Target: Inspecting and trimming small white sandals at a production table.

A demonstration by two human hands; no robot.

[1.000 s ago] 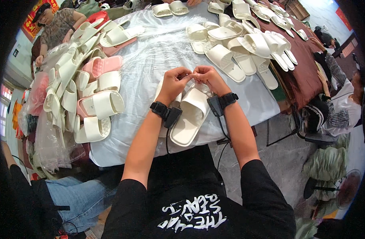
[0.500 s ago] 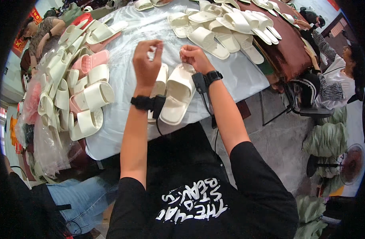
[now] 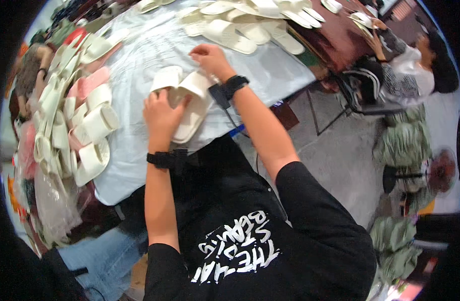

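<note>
A pair of cream slide slippers lies side by side on the pale plastic sheet (image 3: 134, 150) in front of me. My left hand (image 3: 162, 116) is on the left slipper (image 3: 168, 78), fingers bent over its strap and thumb apart, towards the other one. It hides that slipper's near part. Beside it, the right slipper (image 3: 192, 123) points the same way, its strap uncovered. Just beyond its far end my right hand (image 3: 211, 61) is raised, fingers bent and drawn together. Whether something small is between them I cannot make out.
Cream and pink slippers (image 3: 94, 123) are heaped at the table's left edge. More cream slippers (image 3: 230, 35) lie at the far side. A person (image 3: 408, 75) sits at the right; another person (image 3: 29, 75) is at the far left. A fan (image 3: 440, 170) stands at the right.
My left hand has come down from the air onto the left slipper. The right hand has moved slightly left and up in the picture. The whole view has shifted.
</note>
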